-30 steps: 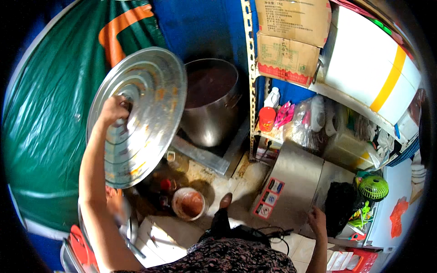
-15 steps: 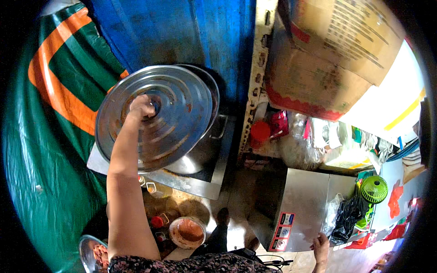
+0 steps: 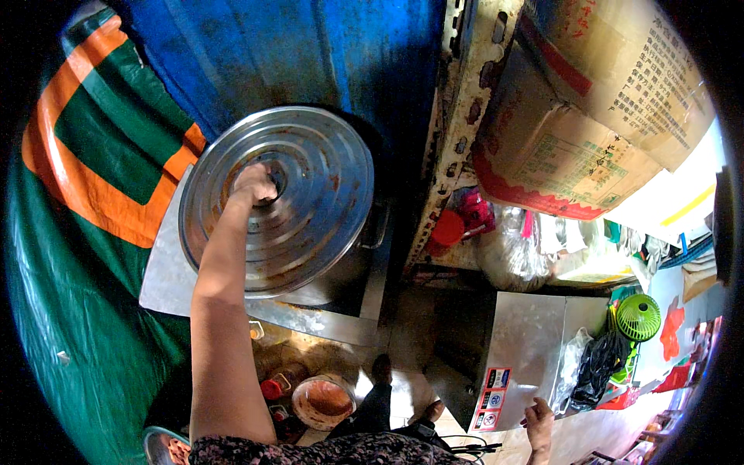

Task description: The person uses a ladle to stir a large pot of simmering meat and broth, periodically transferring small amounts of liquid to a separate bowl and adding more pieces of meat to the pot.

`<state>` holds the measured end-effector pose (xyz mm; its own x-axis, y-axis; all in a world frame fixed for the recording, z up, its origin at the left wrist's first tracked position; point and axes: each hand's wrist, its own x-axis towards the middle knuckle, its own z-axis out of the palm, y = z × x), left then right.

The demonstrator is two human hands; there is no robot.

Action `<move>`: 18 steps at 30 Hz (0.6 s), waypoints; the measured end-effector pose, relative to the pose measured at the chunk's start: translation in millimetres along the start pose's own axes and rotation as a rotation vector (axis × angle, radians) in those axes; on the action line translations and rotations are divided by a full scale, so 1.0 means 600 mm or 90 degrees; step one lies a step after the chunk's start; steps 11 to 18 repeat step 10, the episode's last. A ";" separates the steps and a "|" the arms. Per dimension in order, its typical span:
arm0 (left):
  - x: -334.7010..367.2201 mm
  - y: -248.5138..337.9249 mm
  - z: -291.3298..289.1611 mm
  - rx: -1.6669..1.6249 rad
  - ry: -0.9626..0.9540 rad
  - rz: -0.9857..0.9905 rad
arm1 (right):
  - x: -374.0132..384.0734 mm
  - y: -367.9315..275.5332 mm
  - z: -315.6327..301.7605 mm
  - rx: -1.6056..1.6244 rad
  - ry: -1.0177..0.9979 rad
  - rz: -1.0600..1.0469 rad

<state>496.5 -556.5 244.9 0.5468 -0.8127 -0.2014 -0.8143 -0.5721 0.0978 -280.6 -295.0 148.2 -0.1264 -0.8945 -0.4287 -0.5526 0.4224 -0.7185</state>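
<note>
My left hand [image 3: 257, 184] is closed round the knob at the middle of a large round metal lid [image 3: 325, 225]. The lid is ringed with ridges and carries brown stains. It lies over a big metal pot, almost wholly hidden beneath it; one side handle [image 3: 380, 232] of the pot sticks out at the right. Under the pot is a steel stove top [image 3: 310, 322]. Low at the right, my right hand [image 3: 539, 418] hangs beside a steel cabinet [image 3: 527, 333], its fingers loosely bent and apart, with nothing visible in them.
A green and orange tarpaulin [image 3: 85, 287] drapes along the left, and a blue panel [image 3: 263, 54] stands behind the pot. Cardboard boxes [image 3: 573, 155] fill a rack at the right. Below are a tub of reddish paste [image 3: 324, 399] and bottles; a green fan [image 3: 638, 318] stands beyond the cabinet.
My left hand has brought the lid rightward and down over the pot, covering the rim that showed before. The right hand stays low beside the cabinet. The view has shifted slightly.
</note>
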 end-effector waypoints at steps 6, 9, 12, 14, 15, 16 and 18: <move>0.021 -0.006 0.019 0.026 -0.076 0.010 | -0.022 0.021 0.017 0.029 0.010 0.008; 0.005 0.053 0.028 0.195 0.026 0.081 | -0.041 0.039 0.016 -0.004 0.053 0.056; 0.004 0.089 0.036 0.195 0.022 0.109 | -0.075 0.051 0.007 0.002 0.074 0.074; 0.004 0.089 0.036 0.195 0.022 0.109 | -0.075 0.051 0.007 0.002 0.074 0.074; 0.004 0.089 0.036 0.195 0.022 0.109 | -0.075 0.051 0.007 0.002 0.074 0.074; 0.004 0.089 0.036 0.195 0.022 0.109 | -0.075 0.051 0.007 0.002 0.074 0.074; 0.004 0.089 0.036 0.195 0.022 0.109 | -0.075 0.051 0.007 0.002 0.074 0.074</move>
